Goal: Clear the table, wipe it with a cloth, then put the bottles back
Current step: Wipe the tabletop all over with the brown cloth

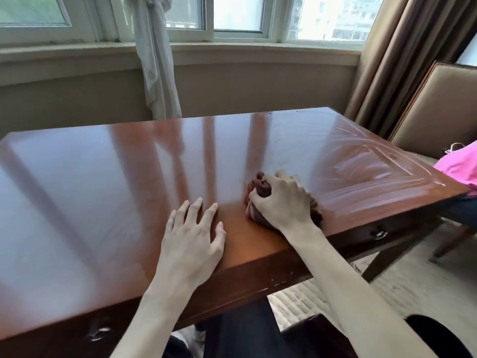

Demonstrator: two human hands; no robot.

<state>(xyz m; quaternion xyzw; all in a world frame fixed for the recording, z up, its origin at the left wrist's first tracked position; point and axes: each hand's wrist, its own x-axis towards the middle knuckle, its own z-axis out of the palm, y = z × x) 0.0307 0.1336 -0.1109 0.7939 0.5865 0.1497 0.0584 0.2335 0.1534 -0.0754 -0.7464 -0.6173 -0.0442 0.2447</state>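
A glossy reddish-brown wooden table [103, 189] fills the middle of the view, with window light reflected across it. My right hand [281, 200] is closed on a bunched brown cloth [255, 187], pressing it onto the tabletop near the front edge, right of centre. Streaky wet marks show on the table's right part [361, 164]. My left hand [193, 236] lies flat on the tabletop with its fingers spread, a short way left of the cloth. No bottles are in view.
A beige upholstered chair [436, 112] stands at the table's right end with something pink [462, 164] on it. Brown curtains [387, 60] hang at the right, a white curtain [157, 73] and windows behind the table. Drawer pulls [378, 234] sit on the front. Pale carpet lies below.
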